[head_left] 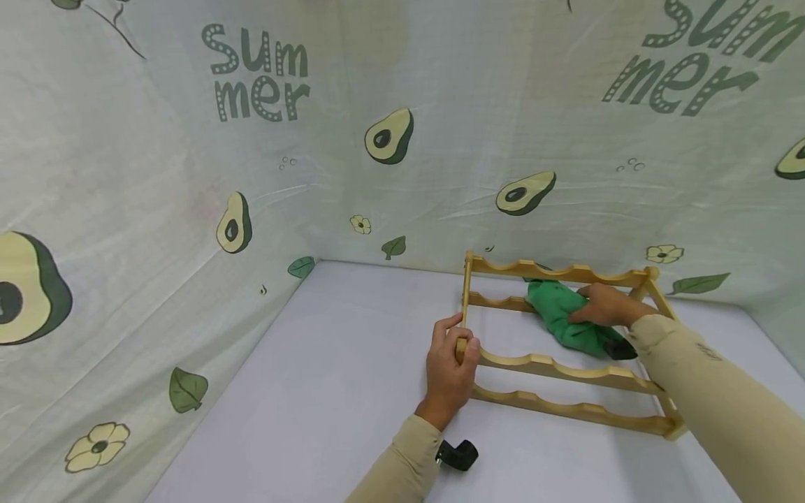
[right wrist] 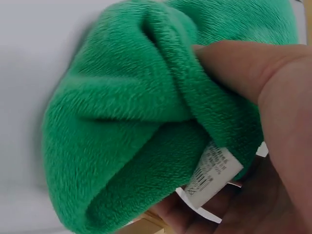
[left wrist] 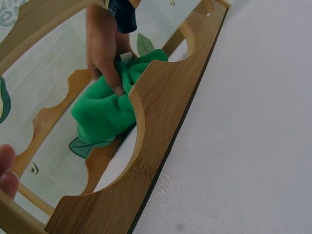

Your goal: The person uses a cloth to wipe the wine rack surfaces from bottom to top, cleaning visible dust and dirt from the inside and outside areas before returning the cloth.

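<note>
A two-tier wooden rack [head_left: 541, 365] with scalloped rails stands on the white surface. At its left end my left hand [head_left: 450, 367] grips the post and upper front rail. My right hand [head_left: 606, 305] reaches inside the rack from the right and holds a bunched green cloth [head_left: 560, 314] between its front and back rails. In the right wrist view the thumb presses into a fold of the plush cloth [right wrist: 122, 97], with the other fingers underneath, and a white printed label [right wrist: 213, 175] sticks out. The left wrist view shows the cloth [left wrist: 105, 109] behind a scalloped rail [left wrist: 163, 107].
A white cloth-covered tabletop [head_left: 327, 363] extends left of the rack. Behind and to the left hangs a curtain [head_left: 440, 77] printed with avocados and leaves. A black wrist-camera piece [head_left: 458, 455] juts out beside the left sleeve.
</note>
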`<state>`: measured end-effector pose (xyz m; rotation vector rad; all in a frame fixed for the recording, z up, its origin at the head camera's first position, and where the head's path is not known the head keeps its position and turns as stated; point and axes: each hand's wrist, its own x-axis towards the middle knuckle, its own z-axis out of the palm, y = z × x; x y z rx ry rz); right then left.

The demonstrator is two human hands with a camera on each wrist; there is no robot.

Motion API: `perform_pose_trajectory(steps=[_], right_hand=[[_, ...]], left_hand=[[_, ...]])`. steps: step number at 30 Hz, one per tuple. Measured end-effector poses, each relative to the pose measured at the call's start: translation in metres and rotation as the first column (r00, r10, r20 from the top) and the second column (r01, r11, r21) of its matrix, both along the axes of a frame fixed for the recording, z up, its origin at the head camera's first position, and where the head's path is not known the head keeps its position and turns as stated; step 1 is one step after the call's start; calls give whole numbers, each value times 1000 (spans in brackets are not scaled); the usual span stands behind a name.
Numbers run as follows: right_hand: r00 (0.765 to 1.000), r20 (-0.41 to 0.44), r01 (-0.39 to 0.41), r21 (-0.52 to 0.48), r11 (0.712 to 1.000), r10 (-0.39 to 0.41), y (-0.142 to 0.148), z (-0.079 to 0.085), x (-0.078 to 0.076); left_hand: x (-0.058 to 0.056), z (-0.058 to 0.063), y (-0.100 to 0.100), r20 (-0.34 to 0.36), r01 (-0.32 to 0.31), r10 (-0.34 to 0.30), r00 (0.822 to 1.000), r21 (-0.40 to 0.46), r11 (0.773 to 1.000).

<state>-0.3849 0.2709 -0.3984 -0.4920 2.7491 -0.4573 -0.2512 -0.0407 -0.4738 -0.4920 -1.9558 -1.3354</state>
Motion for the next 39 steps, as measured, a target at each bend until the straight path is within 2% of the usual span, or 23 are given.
perform_pose_trajectory(steps=[5, 12, 17, 20, 23, 33, 39], right_hand=[[999, 38, 38, -17, 999, -37, 5, 2, 0], [979, 104, 183, -42, 982, -178, 14, -2, -2], [968, 78, 239, 21, 971, -240, 15, 3, 4], [965, 75, 251, 21, 968, -252, 14, 6, 6], [969, 84, 232, -6, 973, -231, 12, 6, 5], [992, 107, 70, -24, 997, -67, -1, -3, 0], [991, 127, 45, -56, 997, -38, -7, -5, 3]], left_hand=[[0, 1, 0, 6, 6, -6, 1000, 0, 1000], [0, 0, 0, 1, 2, -2, 1000, 3, 1000], [-2, -1, 1, -8, 0, 0, 1000, -2, 1000], [-3, -1, 1, -13, -5, 5, 1000, -7, 1000], [-3, 0, 1, -12, -10, 10, 1000, -9, 1000], [-2, 1, 1, 11, -6, 6, 1000, -8, 1000], [-1, 2, 1, 9, -12, 12, 1000, -7, 1000]])
